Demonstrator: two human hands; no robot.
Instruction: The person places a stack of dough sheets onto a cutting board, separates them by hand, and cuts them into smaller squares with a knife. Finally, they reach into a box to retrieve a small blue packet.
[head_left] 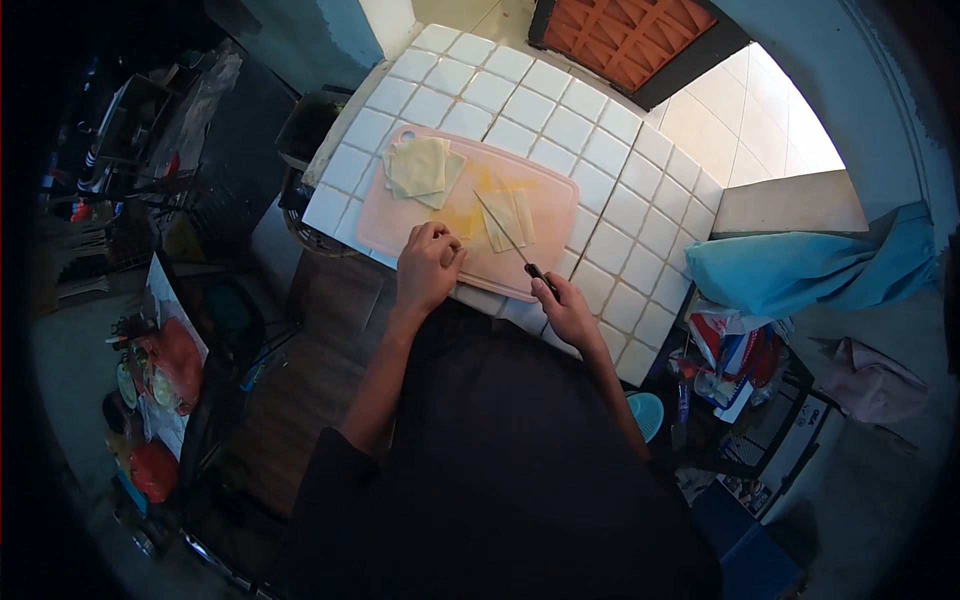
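A pink cutting board (375,222) lies on the white tiled counter. On its left part rests a stack of thin, pale square sheets (418,168), unevenly piled. More pale sheets (510,228) lie to the right of the middle, with a kitchen knife (505,228) slanting across them. My right hand (567,310) is closed round the knife's black handle at the board's front edge. My left hand (430,262) is over the front left of the board, fingers curled together; whatever is between them is hidden. Yellow stains mark the board's middle.
White tiles (610,210) extend behind and right of the board. A teal cloth (800,265) hangs at the right, above plastic packages (735,355). A dark bin (308,125) stands off the counter's left edge. A small table with red items (175,365) is lower left.
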